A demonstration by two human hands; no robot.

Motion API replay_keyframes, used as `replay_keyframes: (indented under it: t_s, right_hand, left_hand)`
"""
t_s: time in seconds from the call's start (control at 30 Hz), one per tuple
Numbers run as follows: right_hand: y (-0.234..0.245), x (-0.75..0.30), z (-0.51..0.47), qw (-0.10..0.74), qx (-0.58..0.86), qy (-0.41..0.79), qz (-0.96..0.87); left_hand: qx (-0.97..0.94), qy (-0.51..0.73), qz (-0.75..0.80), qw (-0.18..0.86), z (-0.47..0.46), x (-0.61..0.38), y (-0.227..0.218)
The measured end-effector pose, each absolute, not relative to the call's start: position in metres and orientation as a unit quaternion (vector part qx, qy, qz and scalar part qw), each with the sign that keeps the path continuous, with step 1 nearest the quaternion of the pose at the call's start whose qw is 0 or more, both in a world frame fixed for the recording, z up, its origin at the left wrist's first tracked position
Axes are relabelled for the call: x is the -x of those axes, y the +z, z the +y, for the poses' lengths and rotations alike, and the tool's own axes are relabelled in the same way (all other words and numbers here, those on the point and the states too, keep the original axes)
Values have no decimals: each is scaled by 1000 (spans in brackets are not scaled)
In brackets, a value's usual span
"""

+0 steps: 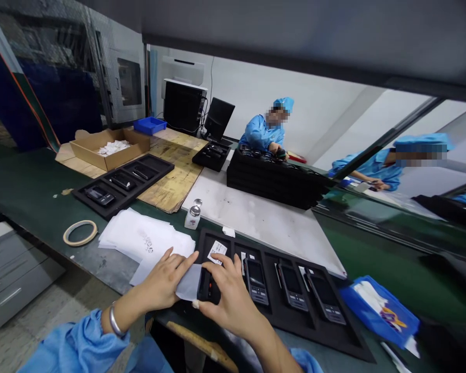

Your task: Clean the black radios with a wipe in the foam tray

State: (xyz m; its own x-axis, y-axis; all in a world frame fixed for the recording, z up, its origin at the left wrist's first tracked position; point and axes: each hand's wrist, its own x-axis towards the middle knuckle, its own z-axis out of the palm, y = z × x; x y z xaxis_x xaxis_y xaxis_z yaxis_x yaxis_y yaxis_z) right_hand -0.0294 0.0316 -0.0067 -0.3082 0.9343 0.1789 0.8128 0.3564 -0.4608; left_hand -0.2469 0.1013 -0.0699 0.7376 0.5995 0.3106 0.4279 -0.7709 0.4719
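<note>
My left hand [161, 284], with a metal bangle at the wrist, is closed on a small translucent white sheet [189, 283]. That sheet reaches to the end of a black handheld device [205, 286], which my right hand [233, 295] grips between thumb and fingers. Part of the device is hidden behind the right fingers. Beyond both hands lies a black foam tray [295, 324]. Several handheld terminals, such as the nearest one [257, 280], rest in its compartments, with white slips beside them. A printed label [217, 252] lies in the tray's left compartment.
Left of my hands are a paper stack [143, 238] and a tape roll [80, 233]. A pump bottle [193, 216] stands behind. Another device tray [124, 185], a cardboard box [111, 150] and a blue bin [384, 311] flank the bench. Two co-workers sit opposite, beyond stacked black trays [272, 181].
</note>
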Motion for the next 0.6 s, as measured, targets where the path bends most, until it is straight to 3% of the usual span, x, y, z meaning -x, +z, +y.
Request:
replay_keyframes:
  t_s: [0.1, 0.2, 0.33, 0.6]
  right_hand:
    - [20, 30, 36, 205, 535, 154, -805]
    - [25, 23, 34, 287, 540, 159, -775]
    - [-3, 12, 22, 374, 564, 196, -710]
    - [-60, 5, -11, 411, 588, 239, -654]
  left_hand:
    - [-860, 330, 277, 274, 95, 231, -77]
    - [-776, 434, 291, 353, 87, 218, -78]
    - [-696, 519, 314, 384, 78, 205, -71]
    - [-606, 590, 359, 395, 88, 156, -44]
